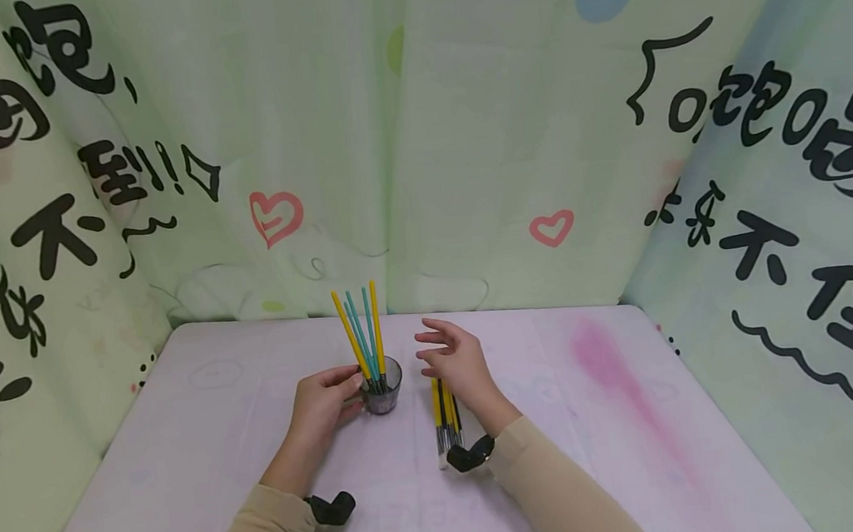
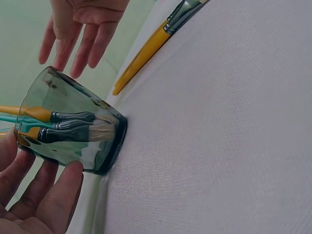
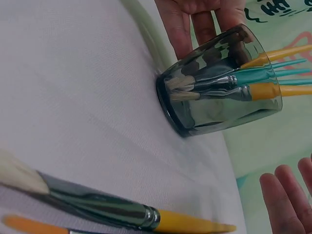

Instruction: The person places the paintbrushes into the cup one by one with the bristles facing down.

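A smoky see-through glass [image 1: 384, 401] stands upright on the table, with several yellow- and teal-handled paintbrushes [image 1: 359, 334] in it, bristles down. My left hand [image 1: 317, 408] holds the glass from its left side, the thumb near the rim and the fingers along the wall, as the left wrist view shows [image 2: 53, 195]. To the right of the glass, my right hand [image 1: 463, 372] hovers with spread fingers and holds nothing. Beneath it lie several yellow-handled paintbrushes [image 1: 447, 415] side by side, bristles toward me; the hand partly hides their handles.
A pale cloth covers the table [image 1: 563, 472], with a pink stain [image 1: 615, 368] on the right. Light green curtains [image 1: 461, 130] with black writing and pink hearts hang behind and at both sides. Each wrist wears a black camera mount [image 1: 331, 509].
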A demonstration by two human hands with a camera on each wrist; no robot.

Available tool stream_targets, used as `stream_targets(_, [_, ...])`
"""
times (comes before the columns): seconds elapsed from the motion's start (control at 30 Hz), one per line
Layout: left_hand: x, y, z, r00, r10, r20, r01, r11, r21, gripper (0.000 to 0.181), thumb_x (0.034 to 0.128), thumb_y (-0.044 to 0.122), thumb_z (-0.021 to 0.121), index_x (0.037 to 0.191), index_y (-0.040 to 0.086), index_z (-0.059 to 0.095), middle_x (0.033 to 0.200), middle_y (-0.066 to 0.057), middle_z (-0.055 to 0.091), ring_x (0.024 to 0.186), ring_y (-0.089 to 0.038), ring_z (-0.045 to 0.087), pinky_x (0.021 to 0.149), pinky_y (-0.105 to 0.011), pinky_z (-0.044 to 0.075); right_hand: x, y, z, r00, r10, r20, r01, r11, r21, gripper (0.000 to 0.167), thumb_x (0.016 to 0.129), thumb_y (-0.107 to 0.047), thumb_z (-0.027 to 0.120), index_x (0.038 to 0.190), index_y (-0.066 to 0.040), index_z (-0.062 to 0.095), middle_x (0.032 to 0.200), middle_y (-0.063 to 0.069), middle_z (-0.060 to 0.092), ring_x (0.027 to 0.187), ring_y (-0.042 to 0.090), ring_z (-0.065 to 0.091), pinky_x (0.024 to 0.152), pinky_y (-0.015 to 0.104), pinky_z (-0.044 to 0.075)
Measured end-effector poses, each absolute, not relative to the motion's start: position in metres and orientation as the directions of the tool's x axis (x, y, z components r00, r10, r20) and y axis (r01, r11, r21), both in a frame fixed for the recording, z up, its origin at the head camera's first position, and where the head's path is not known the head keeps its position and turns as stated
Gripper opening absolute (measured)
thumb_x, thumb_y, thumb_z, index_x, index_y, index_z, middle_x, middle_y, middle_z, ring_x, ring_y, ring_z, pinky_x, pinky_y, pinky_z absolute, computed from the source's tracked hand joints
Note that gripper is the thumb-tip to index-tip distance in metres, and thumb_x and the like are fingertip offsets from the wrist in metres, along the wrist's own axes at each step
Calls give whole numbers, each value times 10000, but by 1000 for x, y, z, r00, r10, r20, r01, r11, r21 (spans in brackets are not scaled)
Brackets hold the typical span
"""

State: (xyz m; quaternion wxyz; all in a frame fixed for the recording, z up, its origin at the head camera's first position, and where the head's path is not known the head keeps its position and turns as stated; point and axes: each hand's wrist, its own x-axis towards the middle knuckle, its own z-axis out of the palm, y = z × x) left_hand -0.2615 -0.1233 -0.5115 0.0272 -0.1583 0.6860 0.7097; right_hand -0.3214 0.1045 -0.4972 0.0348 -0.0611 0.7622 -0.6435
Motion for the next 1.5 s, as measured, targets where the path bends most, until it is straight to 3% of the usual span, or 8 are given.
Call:
stream_targets(0.27, [-261, -123, -511, -946, -180, -268, -262, -59, 963, 312, 1031, 134, 732, 1315, 4, 745, 1275, -211, 736, 1090, -259, 738, 964, -468, 667, -320, 117, -500, -994, -105, 15, -31, 151, -988, 569, 974, 48, 701, 1503, -147, 622, 1396, 265, 693, 1140, 450, 742, 798, 422, 702])
stream_targets(0.7, [-262, -123, -511, -941, -182, -284, -278, -60, 959, 310, 1031, 135, 731, 1315, 11, 748, 1285, -208, 736, 1108, -271, 736, 980, -470, 661, -316, 133, -506, -996, -38, -79, 67, 245, -967, 575, 963, 6, 741, 1490, -192, 626, 1330, 171, 732, 1043, 323, 769, 812, 441, 698])
stream_targets(0.97, [-261, -123, -511, -944, -174, -281, -271, -75, 960, 315, 1026, 126, 734, 1314, -2, 744, 1283, -213, 737, 1081, -248, 740, 980, -485, 660, -316, 143, -515, -995, -15, -100, 91, 283, -955, 587, 948, 29, 729, 1505, -108, 606, 1257, 188, 733, 942, 292, 774, 685, 401, 696])
stream_targets(1.27, [-262, -123, -512, -940, -180, -288, -279, -76, 957, 312, 1025, 121, 735, 1312, 1, 746, 1272, -199, 741, 1077, -242, 743, 972, -466, 664, -313, 148, -520, -986, 25, -167, 164, 371, -914, 528, 950, -25, 750, 1458, -124, 646, 1191, 140, 720, 885, 233, 716, 644, 331, 677])
stream_targets(1.5, [-261, -123, -512, -944, -173, -280, -270, -78, 960, 317, 1024, 124, 738, 1314, -5, 743, 1269, -203, 743, 1064, -234, 744, 964, -470, 667, -310, 146, -522, -982, 42, -186, 186, 429, -884, 512, 916, 16, 767, 1405, -102, 674, 1110, 127, 707, 811, 218, 693, 591, 317, 656])
